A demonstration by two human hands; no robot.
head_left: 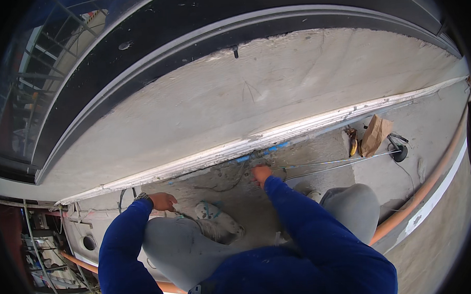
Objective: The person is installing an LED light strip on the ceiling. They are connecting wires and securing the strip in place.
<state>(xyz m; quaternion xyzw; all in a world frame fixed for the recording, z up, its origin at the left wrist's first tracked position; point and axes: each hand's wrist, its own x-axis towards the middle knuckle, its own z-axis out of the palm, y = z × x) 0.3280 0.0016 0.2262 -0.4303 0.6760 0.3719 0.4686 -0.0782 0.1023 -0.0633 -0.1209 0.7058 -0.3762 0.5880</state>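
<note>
My left hand (163, 201), with a watch at the wrist, hovers beside my left knee; its fingers are curled together, and a small pale bit shows at the tips, too small to name. Farther right, my right hand (261, 173) is closed in front of the wall's foot; what lies inside its fingers is hidden. From beside it a thin pale line (331, 163) runs right. Blue strips (259, 153) sit along the joint between wall and floor, just beyond this hand. A thin dark wire (221, 189) crosses the concrete between my hands.
Right of me stand a brown paper bag (376, 134), a yellow-and-black item (353, 142) and a black round object (398, 152). White trim (210, 159) follows the wall's base. An orange pipe (424, 188) borders the ledge; scaffolding (48, 260) shows below at left.
</note>
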